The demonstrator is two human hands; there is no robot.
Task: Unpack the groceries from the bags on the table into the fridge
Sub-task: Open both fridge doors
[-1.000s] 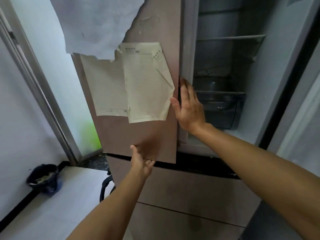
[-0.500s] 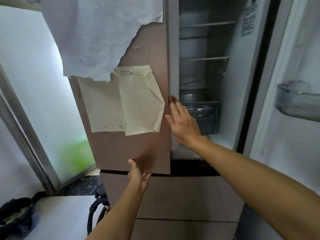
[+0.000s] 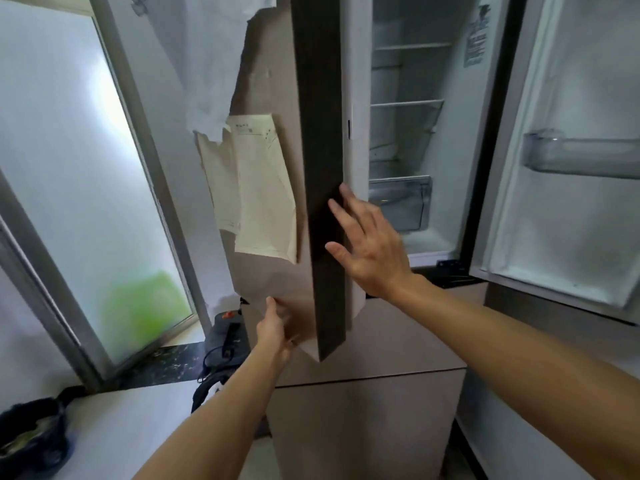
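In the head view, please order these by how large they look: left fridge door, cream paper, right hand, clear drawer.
Largest to smallest:
1. left fridge door
2. cream paper
3. right hand
4. clear drawer
The hand is nearer the camera, so it may only look bigger than the drawer.

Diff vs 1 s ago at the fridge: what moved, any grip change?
The left door has swung out toward the camera, so its dark side edge now faces us. The left hand still grips the door's bottom edge, and the right hand still lies open against the side edge. Nothing was taken or released. Unchanged: papers on the door front, right door open.
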